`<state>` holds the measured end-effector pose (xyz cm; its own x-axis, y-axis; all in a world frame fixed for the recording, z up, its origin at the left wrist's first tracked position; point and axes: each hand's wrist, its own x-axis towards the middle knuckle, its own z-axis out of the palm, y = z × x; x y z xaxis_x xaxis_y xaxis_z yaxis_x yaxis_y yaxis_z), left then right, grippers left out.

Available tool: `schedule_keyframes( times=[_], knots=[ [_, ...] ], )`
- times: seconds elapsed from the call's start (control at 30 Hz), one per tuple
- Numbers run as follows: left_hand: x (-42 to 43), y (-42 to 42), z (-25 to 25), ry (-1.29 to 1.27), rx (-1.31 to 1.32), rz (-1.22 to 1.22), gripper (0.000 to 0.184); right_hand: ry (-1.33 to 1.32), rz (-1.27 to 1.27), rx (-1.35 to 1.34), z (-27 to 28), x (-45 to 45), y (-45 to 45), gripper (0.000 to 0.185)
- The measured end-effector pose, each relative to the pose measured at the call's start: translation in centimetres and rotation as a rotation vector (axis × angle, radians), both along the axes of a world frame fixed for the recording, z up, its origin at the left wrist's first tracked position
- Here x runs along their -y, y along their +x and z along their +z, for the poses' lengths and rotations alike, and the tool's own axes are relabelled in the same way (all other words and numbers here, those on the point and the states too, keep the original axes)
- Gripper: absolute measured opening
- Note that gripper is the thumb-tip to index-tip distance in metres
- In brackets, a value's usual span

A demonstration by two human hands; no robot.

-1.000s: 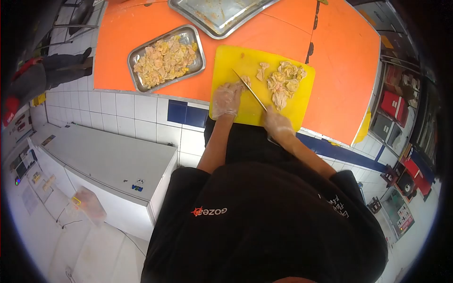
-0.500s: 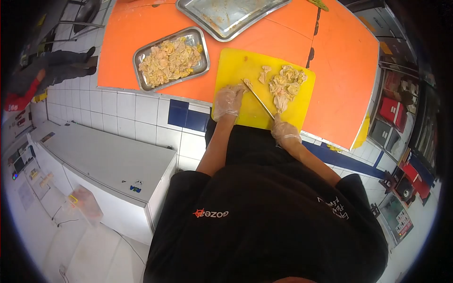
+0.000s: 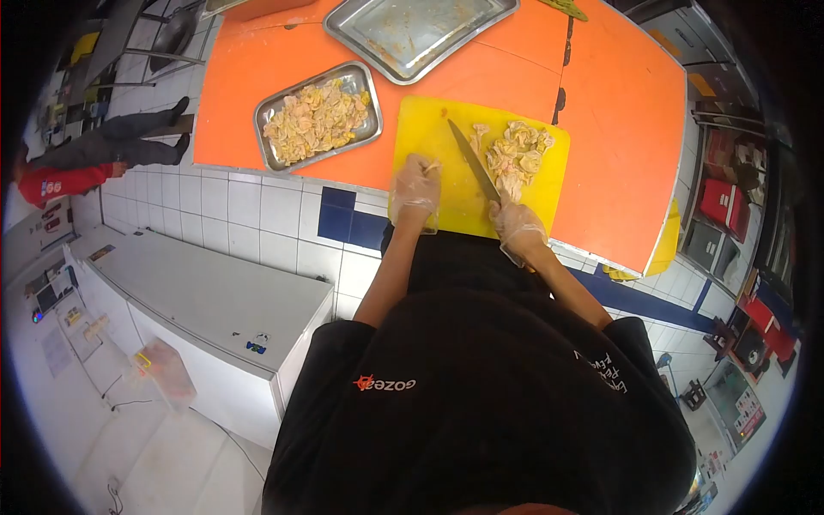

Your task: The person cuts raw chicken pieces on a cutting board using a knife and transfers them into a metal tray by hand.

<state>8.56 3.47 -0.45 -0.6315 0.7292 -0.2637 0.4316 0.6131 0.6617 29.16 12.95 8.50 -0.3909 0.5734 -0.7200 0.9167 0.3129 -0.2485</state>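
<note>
On the orange table lies a yellow cutting board [image 3: 463, 210]. My left hand [image 3: 415, 187], in a clear plastic glove, is closed over the board's left side, with a small pale meat piece showing at its fingertips. My right hand [image 3: 519, 230], also gloved, grips a knife [image 3: 474, 159] whose blade points up and left, apart from my left hand. Beside the blade, on the board's right half, rests a pile of pale yellowish meat pieces [image 3: 518, 153]. To the left, a metal tray [image 3: 376, 129] holds many similar pieces.
A larger metal tray [image 3: 421, 39] with brownish residue lies on the orange table [image 3: 622, 146] beyond the board. A long white-grey cabinet [image 3: 197, 292] stands at the lower left. At the far left is another person in a red top [image 3: 73, 182].
The knife has come away from my left hand and its blade now shows broadside beside the pile. My left hand has risen slightly with the meat piece. The other person has shifted in view.
</note>
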Motion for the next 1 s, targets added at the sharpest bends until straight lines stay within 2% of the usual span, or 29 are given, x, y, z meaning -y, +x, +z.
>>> schedule_keyframes(
  times=[0.07, 0.1, 0.17, 0.2, 0.23, 0.3, 0.37, 0.4, 0.47, 0.5, 0.57, 0.7, 0.77, 0.8, 0.87, 0.9, 0.97, 1.0],
  knots=[
    [-1.6, 0.4, 0.3, 0.228, 0.461, 0.351, 0.020, 0.024, -0.033, -0.039, 0.1, -0.1, 1.0, 0.042],
    [-2.2, 0.4, 0.5, 0.231, 0.457, 0.341, 0.020, 0.049, -0.059, -0.075, 0.1, -0.2, 1.3, 0.043],
    [-3.9, 0.5, 3.5, 0.407, 0.876, 0.530, 0.023, 0.056, -0.067, -0.104, 1.2, -0.4, 1.4, 0.043],
    [-4.1, 0.9, 3.0, 0.406, 0.875, 0.522, 0.023, 0.059, -0.066, -0.128, 1.6, -0.5, 1.5, 0.043],
    [-4.3, 1.3, 2.6, 0.529, 0.949, 0.680, 0.024, 0.061, -0.072, -0.129, 1.5, -0.4, 1.8, 0.043],
    [-4.1, 1.5, 1.7, 0.651, 1.019, 0.839, 0.026, 0.070, -0.040, -0.163, 0.9, -0.1, 2.2, 0.044],
    [-3.3, 1.2, 3.5, 0.153, 0.556, 0.542, 0.027, 0.021, -0.021, -0.097, 2.5, 0.3, 1.2, 0.044],
    [-2.7, 1.4, 3.7, 0.152, 0.555, 0.543, 0.027, -0.025, -0.002, -0.031, 3.1, 0.4, 0.8, 0.044],
    [-1.4, 1.8, 3.8, 0.006, 0.249, 0.474, 0.026, -0.027, 0.058, -0.022, 1.2, 1.4, 1.1, 0.043],
    [-0.8, 1.7, 3.8, 0.005, 0.248, 0.477, 0.026, -0.026, 0.117, -0.016, 0.2, 1.7, 1.3, 0.042],
    [0.3, 1.1, 3.8, -0.130, 0.032, 0.330, 0.024, -0.015, 0.102, -0.007, 0.0, 1.5, 1.2, 0.042],
    [1.6, -0.3, 3.6, -0.208, -0.064, 0.297, 0.023, 0.029, 0.092, -0.011, 0.7, 0.8, 1.4, 0.044],
    [1.5, -1.0, 2.2, 0.126, -0.234, 0.147, 0.029, 0.027, 0.103, -0.009, 1.1, 0.6, 1.3, 0.044],
    [1.1, -0.8, 1.3, 0.130, -0.231, 0.148, 0.029, 0.020, 0.115, -0.007, 1.3, 0.6, 1.2, 0.045],
    [-0.6, 0.0, 1.5, 0.190, -0.249, -0.027, 0.035, 0.021, 0.120, 0.026, 1.6, 0.7, 0.7, 0.044],
    [-1.2, -0.1, 1.4, 0.195, -0.248, -0.025, 0.035, 0.021, 0.126, 0.055, 1.8, 0.6, 0.5, 0.043],
    [-2.2, -0.2, 1.6, 0.069, -0.037, -0.136, 0.034, 0.045, 0.151, 0.045, 1.5, 0.6, 0.7, 0.042],
    [-1.9, 0.0, 1.8, 0.074, -0.031, -0.131, 0.034, 0.064, 0.176, 0.033, 1.4, 0.5, 0.9, 0.041]
  ],
)
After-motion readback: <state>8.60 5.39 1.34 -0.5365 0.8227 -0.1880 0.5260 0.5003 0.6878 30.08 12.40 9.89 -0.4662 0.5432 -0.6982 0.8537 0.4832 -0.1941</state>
